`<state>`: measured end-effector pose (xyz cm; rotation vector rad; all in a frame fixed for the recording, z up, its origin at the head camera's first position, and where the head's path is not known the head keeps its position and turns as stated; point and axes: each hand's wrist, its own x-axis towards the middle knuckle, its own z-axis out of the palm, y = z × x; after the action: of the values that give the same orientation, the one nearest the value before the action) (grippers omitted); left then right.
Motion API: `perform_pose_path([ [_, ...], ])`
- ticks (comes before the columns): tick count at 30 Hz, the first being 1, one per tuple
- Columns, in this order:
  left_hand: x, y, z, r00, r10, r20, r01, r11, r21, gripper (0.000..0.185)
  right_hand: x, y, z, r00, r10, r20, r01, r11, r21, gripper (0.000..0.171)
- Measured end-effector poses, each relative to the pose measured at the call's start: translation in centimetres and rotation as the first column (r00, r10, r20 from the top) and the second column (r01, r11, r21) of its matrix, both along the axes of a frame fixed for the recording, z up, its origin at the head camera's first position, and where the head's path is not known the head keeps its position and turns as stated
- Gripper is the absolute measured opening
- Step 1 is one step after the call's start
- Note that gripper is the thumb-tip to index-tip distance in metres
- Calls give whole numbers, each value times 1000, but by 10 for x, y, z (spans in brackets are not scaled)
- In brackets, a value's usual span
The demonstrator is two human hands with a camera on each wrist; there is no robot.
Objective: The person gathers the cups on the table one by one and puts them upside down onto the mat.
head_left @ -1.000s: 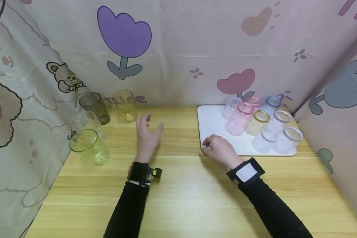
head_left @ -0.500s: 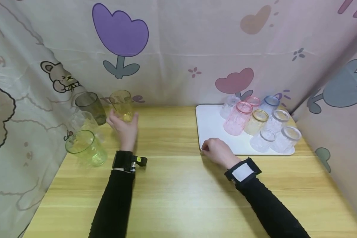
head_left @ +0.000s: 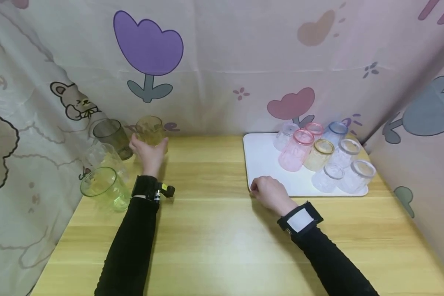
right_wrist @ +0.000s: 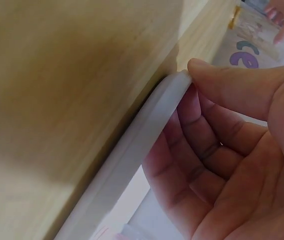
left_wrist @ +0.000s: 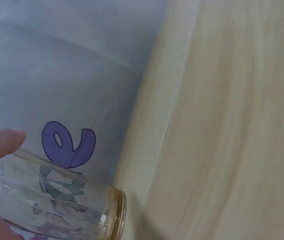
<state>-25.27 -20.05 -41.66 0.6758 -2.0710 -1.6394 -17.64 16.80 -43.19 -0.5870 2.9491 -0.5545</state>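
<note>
In the head view my left hand (head_left: 149, 156) is wrapped around an amber drinking glass (head_left: 150, 126) by the back wall, its rim upward. The left wrist view shows the thumb (left_wrist: 4, 142) along one side of this glass and fingers on the other, with its thick base at the wooden table. My right hand (head_left: 271, 191) pinches the near left corner of a white tray (head_left: 259, 154). From the right wrist, the thumb (right_wrist: 232, 87) lies on the tray's rim (right_wrist: 131, 142) and curled fingers sit behind it.
Left of the amber glass stand a grey glass (head_left: 112, 137), a clear glass (head_left: 105, 158) and a green glass (head_left: 107, 189), rims up. On the tray's right side several glasses stand upside down, among them a pink glass (head_left: 296, 152) and a blue glass (head_left: 334, 132). Patterned curtains border the table.
My left hand has moved left to the amber glass and its fingers have closed around it. The right hand has stayed at the tray's corner. The view has shifted slightly.
</note>
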Motion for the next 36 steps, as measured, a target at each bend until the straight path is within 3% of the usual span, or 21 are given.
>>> perform_pose_path([
  [8,-1,-9,-9,993,-14,113,13,1000,7,119,11,-2,-6,1000,0,-10,0,1000,-13,6],
  [19,-6,-22,-7,994,-39,98,35,999,39,107,8,-8,-6,999,0,-40,-1,1000,-16,9],
  [27,-1,-19,-2,995,-32,93,27,998,57,106,7,-5,-7,999,-3,-39,3,1000,-7,7],
  [33,5,-10,4,998,-31,52,22,989,149,114,4,-1,-5,999,-9,-54,8,1000,-24,6],
  [36,11,-4,8,998,-47,40,36,969,243,124,3,2,-4,998,-13,-62,11,999,-31,6],
])
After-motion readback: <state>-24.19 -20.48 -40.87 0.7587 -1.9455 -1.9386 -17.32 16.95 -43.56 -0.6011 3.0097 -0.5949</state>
